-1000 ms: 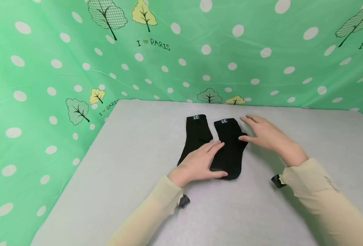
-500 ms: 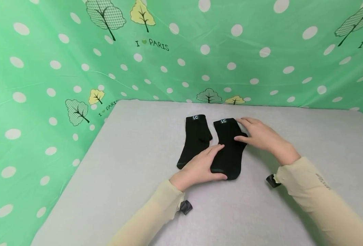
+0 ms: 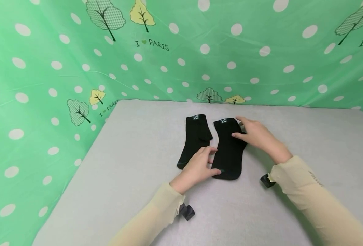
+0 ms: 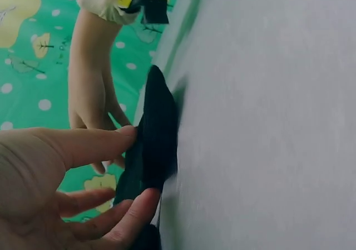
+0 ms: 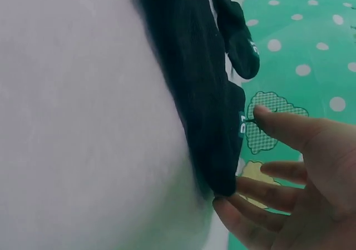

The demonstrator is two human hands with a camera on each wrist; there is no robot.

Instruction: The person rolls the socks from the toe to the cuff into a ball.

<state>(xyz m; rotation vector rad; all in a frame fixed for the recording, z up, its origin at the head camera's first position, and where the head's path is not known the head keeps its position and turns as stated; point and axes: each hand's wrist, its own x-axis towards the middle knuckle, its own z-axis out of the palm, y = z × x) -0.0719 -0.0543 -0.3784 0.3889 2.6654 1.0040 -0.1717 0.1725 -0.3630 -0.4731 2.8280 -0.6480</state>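
Note:
Two black ankle socks lie flat, side by side, each with a white "LC" mark on its cuff. My left hand (image 3: 197,168) reaches over the toe end of the left sock (image 3: 191,147). Its thumb touches the toe part of the right sock (image 3: 228,153), while its fingertips are at that sock's left edge; thumb and fingers stand well apart in the left wrist view. Beside the right sock's cuff and heel is my right hand (image 3: 256,135), thumb over the fabric and fingers at its right edge. In the right wrist view its thumb (image 5: 278,125) is clear of the cloth.
The socks are on a table with a light grey cover (image 3: 132,153). A green dotted cloth (image 3: 175,68) printed with trees hangs behind it and along the left side. Both sleeves carry small black wrist cameras.
My right hand has moved left, in to the right sock's edge. The left hand's fingers have drawn back to the sock's left edge and bent a little. The socks have stayed put.

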